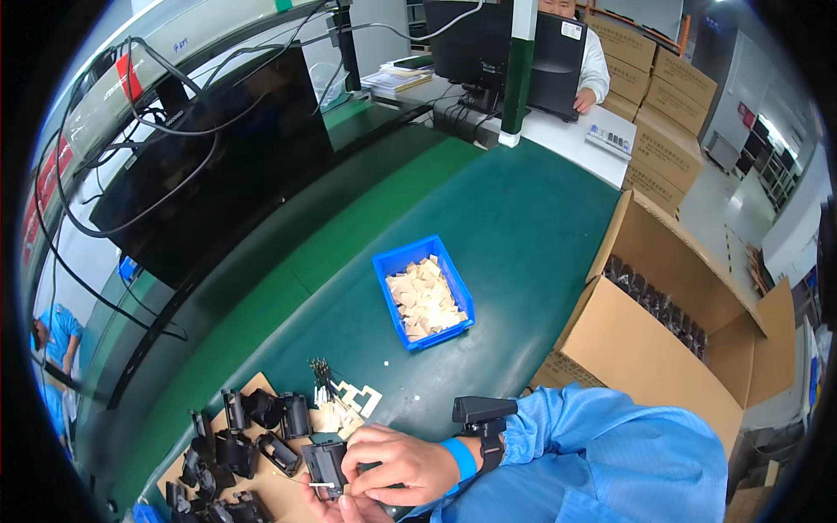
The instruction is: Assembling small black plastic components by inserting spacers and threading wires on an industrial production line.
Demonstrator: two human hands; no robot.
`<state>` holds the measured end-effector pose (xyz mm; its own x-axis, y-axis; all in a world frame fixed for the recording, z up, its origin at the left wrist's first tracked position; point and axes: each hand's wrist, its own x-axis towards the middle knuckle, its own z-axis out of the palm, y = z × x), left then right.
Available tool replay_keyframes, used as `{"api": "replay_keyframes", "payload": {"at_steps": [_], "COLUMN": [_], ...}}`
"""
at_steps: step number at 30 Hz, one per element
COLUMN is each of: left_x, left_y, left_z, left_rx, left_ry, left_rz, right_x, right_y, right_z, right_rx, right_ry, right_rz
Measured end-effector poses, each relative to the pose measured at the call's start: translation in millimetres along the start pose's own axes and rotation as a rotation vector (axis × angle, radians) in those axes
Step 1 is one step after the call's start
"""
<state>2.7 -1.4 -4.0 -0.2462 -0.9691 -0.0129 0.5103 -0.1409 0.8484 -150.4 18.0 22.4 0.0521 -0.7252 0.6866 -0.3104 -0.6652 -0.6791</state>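
Note:
A small black plastic housing is held near the lower edge of the view, with a thin white strip across its lower side. My left hand, partly cut off by the lower edge, grips it from below. The fingers of my right hand close on its right side. To the left, several similar black housings lie on a cardboard sheet. Just beyond my hands are a bundle of thin black-and-white wire-like parts and some cream-coloured flat pieces.
A blue bin full of small beige pieces stands on the green table mat. To the right is an open cardboard box holding dark wrapped items. Monitors and stacked cartons stand farther back. A co-worker's hand rests at the far desk.

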Motion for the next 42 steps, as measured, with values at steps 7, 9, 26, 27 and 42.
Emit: {"api": "replay_keyframes", "payload": {"at_steps": [7, 9, 26, 27, 42], "left_x": [2.0, 4.5, -7.1, -6.8, -3.7], "left_y": [2.7, 2.6, -3.6, -3.7, -4.0], "left_z": [30.3, 35.0, 20.3, 21.2, 24.7], "left_rx": [0.013, 0.024, 0.127, 0.128, 0.043], "left_ry": [0.015, -0.014, 0.042, 0.042, 0.031], "left_rz": [0.170, 0.175, 0.240, 0.238, 0.181], "right_x": [1.3, 4.5, 4.5, 4.9, 4.7], "right_y": [8.4, 5.5, 2.4, 3.3, 9.7], "right_z": [-6.6, -16.5, -11.7, -12.6, -12.6], "right_rx": [0.123, 0.129, 0.248, 0.249, 0.079], "right_ry": [0.093, 0.082, -0.075, -0.075, -0.068], "right_rz": [0.321, 0.378, 0.444, 0.446, 0.284]}}
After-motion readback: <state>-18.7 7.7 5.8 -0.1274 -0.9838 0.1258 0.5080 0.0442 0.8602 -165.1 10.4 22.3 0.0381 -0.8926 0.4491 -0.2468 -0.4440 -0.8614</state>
